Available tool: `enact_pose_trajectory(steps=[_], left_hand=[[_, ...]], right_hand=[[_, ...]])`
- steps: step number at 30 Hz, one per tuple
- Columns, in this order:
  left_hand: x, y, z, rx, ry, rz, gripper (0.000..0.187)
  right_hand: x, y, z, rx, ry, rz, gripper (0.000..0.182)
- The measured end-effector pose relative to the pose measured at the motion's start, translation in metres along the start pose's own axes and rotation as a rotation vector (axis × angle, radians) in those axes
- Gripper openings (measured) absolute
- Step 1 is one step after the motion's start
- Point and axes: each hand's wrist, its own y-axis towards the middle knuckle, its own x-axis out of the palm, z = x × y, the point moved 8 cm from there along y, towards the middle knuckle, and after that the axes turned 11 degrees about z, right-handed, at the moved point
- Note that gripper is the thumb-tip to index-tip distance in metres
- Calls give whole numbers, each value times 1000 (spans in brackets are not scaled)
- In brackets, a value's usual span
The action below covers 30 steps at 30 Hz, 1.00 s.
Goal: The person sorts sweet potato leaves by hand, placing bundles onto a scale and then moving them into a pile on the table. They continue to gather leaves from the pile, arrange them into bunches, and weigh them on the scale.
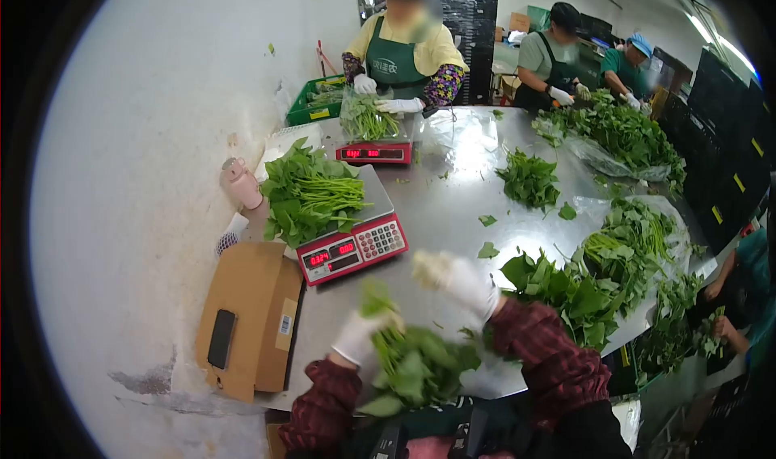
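Observation:
My left hand [360, 335], in a white glove, is closed around a bunch of leafy green stems [416, 366] near the front edge of the metal table. Leaves hang down to the right of that hand. Smeared by motion, my right hand [461, 283], also gloved, is over the table to the right of the red digital scale [352, 249]; its fingers are too blurred to read. A larger bundle of leafy greens [311, 192] rests on that scale, whose display reads about 0.324. To the right of my right sleeve lies a leafy pile [566, 297].
Across the table [453, 204], a person in a green apron handles bagged greens [368, 120] on a second red scale [373, 153]. Two people work by another heap [622, 132]. A cardboard box [250, 313] with a phone [221, 338] and a pink bottle [241, 183] stand left.

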Motion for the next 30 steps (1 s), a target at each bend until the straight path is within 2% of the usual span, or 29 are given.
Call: enact_pose_trajectory(steps=[1,2,3,4,6,7,8,9,12,18,28,30], left_hand=[[-26,7,3,-63,-353,156,18],[-56,19,9,-11,-526,281,20],[-88,27,-8,-60,-749,338,19],[-110,38,-19,-55,-955,239,17],[-154,5,-30,225,-182,584,16],[-157,-1,-31,282,-281,599,16],[-155,-4,-37,278,-712,515,16],[-149,-2,-35,295,-983,436,16],[-141,11,-19,397,-1231,295,15],[-126,2,-7,493,-1368,178,14],[-123,-5,20,570,-1426,75,13],[-123,-7,34,621,-1181,16,12]], right_hand=[[-26,4,-6,154,142,126,51],[-46,8,0,174,282,235,51],[-65,6,0,176,307,312,50],[-79,-1,-9,190,320,359,47],[-89,-14,-3,231,326,391,45],[-87,-21,8,247,318,383,43],[-83,-28,18,265,308,373,41],[-77,-36,25,339,297,355,40],[-61,-55,57,420,270,325,38],[-34,-76,73,529,273,221,37],[-27,-82,89,552,249,169,37],[-25,-83,91,566,251,164,37]])
